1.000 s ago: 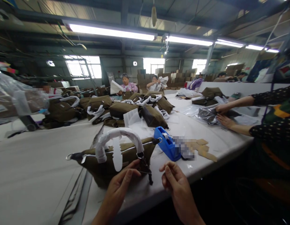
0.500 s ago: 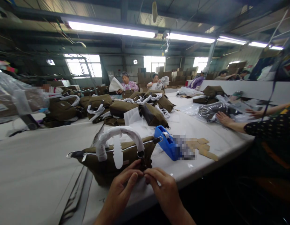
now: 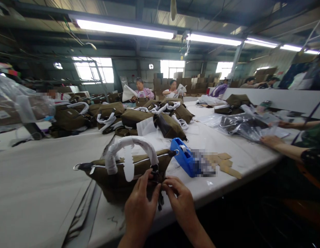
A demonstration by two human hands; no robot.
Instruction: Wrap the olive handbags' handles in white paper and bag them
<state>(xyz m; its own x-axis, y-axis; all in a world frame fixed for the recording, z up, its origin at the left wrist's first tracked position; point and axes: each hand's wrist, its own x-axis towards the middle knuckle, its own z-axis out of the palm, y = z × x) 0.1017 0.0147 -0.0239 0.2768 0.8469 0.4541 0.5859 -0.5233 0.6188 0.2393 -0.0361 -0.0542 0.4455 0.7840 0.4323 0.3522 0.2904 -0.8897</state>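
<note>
Left hand (image 3: 140, 205) and right hand (image 3: 182, 199) are pinching the dark pendant (image 3: 160, 202) below our olive bag (image 3: 114, 187)'s handle (image 3: 135, 140); we're best steadying it, not tugging.

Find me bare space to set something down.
Widest: the pale surface left of the nearest olive bag. Smaller: white tabletop between the blue tape dispenser and clear plastic farther right. Crowded: behind that bag, with heaped bags, and around the left hand and right hand.

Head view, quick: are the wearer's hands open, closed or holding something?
Left hand: curled at the dark strap on the bag; hold cannot be told.
Right hand: curled close by; hold cannot be told either.
</note>
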